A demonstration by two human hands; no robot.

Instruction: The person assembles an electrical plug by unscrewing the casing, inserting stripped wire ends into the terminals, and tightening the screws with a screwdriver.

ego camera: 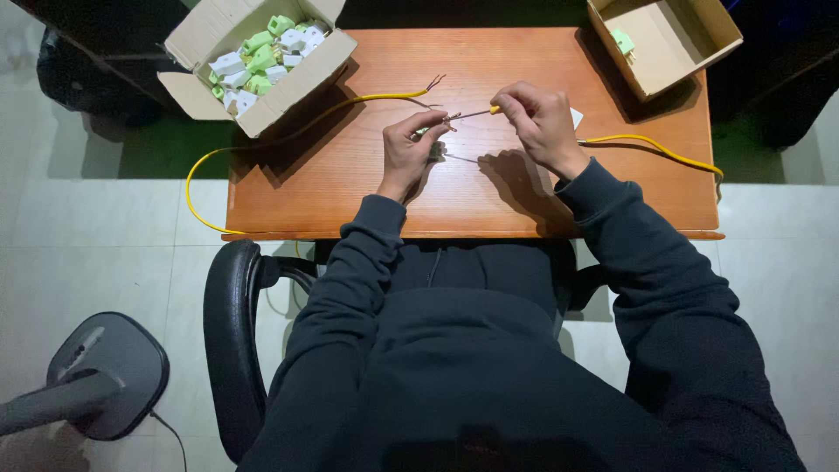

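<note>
Fingers of the left hand (407, 150) pinch a small green part (423, 132) over the table (350, 183). Fingers of the right hand (539, 122) are pressed together around a thin screwdriver (472, 114), its tip meeting the part. One yellow wire (288, 131) runs left off the table edge, another wire (651, 144) lies to the right. A box (258, 57) with green and white parts stands far left, a second box (664, 39) far right.

I see a small green plug part (426, 133) pinched at my left hand's (404, 153) fingertips above the worktop. A thin screwdriver (472, 113) with a yellow handle, held level in my right hand (540, 122), points its tip at it.
</note>
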